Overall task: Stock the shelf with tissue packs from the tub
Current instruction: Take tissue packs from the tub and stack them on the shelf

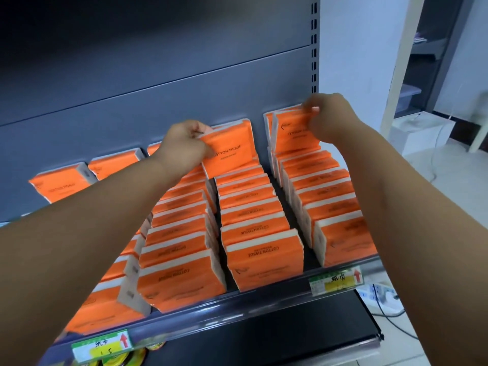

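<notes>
Rows of tissue packs [261,262] crowd the shelf [237,307] to its front edge; left hand [182,146] and right hand [327,114] each pinch another at its back edge (nearly done, seemingly).

The left arm [105,220] hides much of the leftmost packs [111,270]. Small print on the price tags [336,282] is unreadable. Yellow items [132,359] under the shelf [237,305] are cut by the bottom edge.

orange tissue packs [253,233] with black lettering, dark grey shelf [158,83]
</notes>
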Tool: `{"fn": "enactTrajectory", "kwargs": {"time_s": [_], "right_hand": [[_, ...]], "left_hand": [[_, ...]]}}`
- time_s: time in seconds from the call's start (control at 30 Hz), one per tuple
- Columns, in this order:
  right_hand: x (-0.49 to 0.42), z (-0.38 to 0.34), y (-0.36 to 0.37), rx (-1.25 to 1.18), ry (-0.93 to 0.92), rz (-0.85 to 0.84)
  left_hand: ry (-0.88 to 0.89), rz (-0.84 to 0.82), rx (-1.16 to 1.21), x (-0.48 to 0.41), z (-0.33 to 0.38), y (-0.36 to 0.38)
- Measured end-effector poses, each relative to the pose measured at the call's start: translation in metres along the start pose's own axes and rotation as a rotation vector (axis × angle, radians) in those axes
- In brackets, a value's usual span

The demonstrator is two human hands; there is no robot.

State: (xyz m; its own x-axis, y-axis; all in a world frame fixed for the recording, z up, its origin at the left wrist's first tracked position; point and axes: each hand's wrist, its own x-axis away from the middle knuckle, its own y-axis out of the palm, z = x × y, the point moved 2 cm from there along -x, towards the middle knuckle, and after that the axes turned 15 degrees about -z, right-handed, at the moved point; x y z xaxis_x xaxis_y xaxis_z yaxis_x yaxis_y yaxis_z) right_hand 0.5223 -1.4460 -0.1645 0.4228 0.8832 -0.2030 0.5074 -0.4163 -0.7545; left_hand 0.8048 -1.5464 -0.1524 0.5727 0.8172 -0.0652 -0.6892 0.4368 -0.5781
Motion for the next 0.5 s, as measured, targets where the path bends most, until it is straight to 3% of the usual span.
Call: {"fn": "enactTrajectory", "kwargs": {"time_s": [0.23,0.5], "right_hand": [[0.005,-0.002,0.007,0.055,0.026,0.009],[0.012,-0.028,-0.006,0.102,0.057,0.182]], "left_hand": [[-0.022,0.042,0.075,0.001,0.004,0.002],[-0.024,0.06,0.007,0.005,-0.005,-0.006]]}}
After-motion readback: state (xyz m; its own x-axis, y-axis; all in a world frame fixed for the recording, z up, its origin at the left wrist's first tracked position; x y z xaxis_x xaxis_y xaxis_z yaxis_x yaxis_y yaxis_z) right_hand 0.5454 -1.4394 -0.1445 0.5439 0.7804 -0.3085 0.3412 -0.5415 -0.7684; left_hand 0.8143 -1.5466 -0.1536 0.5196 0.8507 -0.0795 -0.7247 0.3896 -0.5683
